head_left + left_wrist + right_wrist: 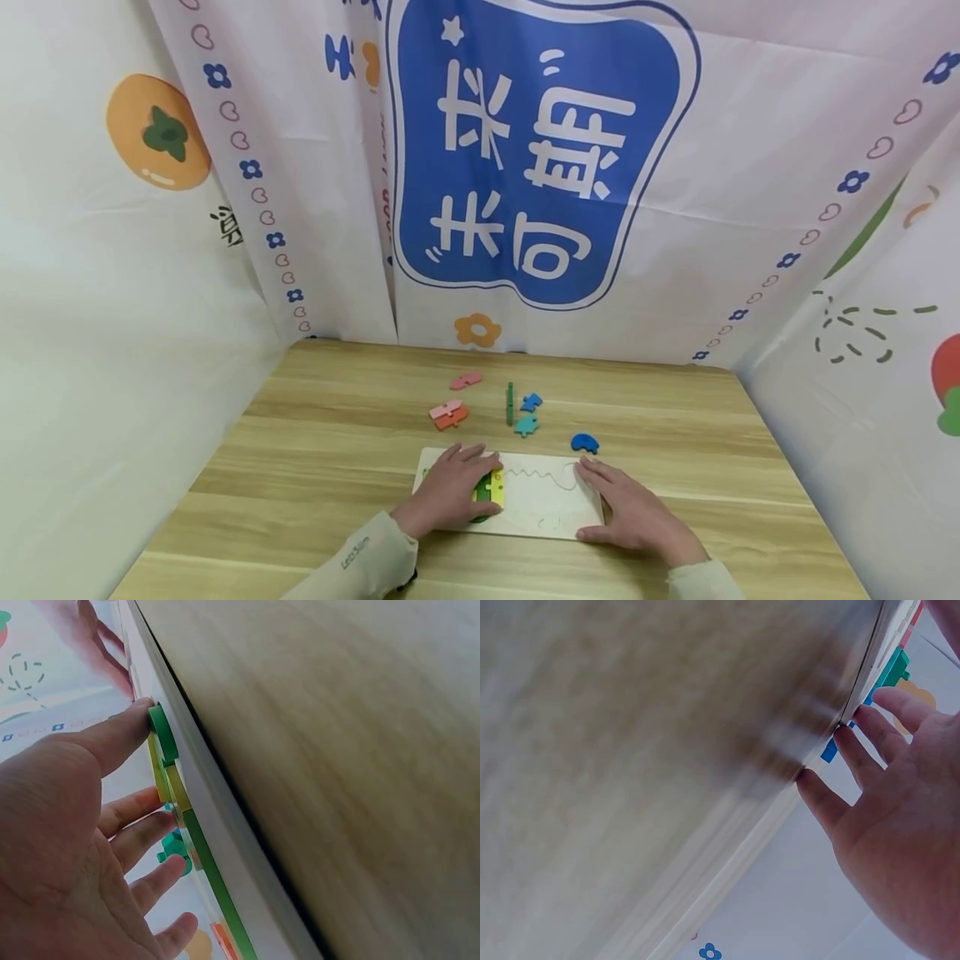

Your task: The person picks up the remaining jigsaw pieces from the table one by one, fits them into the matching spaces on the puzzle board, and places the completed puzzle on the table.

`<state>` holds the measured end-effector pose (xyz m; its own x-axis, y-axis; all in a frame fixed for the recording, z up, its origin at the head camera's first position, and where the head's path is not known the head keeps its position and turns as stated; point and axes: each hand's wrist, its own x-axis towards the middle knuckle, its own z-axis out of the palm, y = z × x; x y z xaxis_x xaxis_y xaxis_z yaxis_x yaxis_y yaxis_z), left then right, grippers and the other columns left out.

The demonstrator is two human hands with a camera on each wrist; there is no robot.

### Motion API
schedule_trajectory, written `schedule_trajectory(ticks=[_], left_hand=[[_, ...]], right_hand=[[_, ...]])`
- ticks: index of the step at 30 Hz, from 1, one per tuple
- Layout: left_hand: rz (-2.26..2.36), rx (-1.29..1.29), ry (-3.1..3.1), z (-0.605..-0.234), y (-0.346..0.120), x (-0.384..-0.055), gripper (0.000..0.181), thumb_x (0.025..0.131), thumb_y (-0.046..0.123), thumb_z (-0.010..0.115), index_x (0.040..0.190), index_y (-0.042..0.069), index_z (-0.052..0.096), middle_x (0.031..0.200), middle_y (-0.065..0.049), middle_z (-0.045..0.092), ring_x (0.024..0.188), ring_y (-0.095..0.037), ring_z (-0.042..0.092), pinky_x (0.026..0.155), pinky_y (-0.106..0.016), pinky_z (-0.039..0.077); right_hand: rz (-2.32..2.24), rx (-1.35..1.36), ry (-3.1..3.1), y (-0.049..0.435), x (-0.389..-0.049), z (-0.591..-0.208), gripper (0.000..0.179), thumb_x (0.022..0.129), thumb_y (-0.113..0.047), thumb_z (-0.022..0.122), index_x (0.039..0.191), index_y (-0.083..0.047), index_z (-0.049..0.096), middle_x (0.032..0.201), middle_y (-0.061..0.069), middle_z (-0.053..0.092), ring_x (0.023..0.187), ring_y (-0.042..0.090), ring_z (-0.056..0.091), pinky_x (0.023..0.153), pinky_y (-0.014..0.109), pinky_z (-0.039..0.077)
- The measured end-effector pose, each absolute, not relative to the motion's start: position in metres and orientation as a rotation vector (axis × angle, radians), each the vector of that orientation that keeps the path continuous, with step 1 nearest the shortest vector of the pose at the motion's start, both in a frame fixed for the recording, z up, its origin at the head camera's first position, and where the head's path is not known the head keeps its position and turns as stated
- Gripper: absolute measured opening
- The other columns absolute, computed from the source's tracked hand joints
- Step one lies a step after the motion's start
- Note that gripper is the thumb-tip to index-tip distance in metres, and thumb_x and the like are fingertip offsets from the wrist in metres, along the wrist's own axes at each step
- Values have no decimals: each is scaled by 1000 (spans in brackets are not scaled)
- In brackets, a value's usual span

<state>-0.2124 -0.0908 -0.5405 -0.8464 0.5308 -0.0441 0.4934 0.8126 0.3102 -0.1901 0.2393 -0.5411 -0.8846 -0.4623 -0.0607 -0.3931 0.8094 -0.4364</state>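
Puzzle board (551,504) on table (675,417); left hand (452,487) over its left part, right hand (630,508) at its right end; loose puzzle pieces (527,427) behind board.

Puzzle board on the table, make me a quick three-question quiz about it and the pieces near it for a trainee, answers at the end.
1. Multiple choice: which loose piece lies nearest the right hand?
A) a pink piece
B) the rounded blue piece
C) the thin green piece

2. True or false: a yellow piece sits on the board, right by the left hand.

3. Fill in "near" or "far": in the head view, the teal piece lies past the board's ____ edge.

Key: 1. B; 2. True; 3. far
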Motion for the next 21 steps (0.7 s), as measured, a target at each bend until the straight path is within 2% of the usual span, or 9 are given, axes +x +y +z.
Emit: schedule_trajectory(ticks=[21], left_hand=[[536,796,2795,-540,-93,-216,62,92,49,76,145,21,60,156,0,54,149,-28,44,124,-54,32]], right_hand=[[-634,-692,2842,239,-189,-537,100,80,-59,83,158,-9,44,166,11,39,149,42,40,116,63,40]])
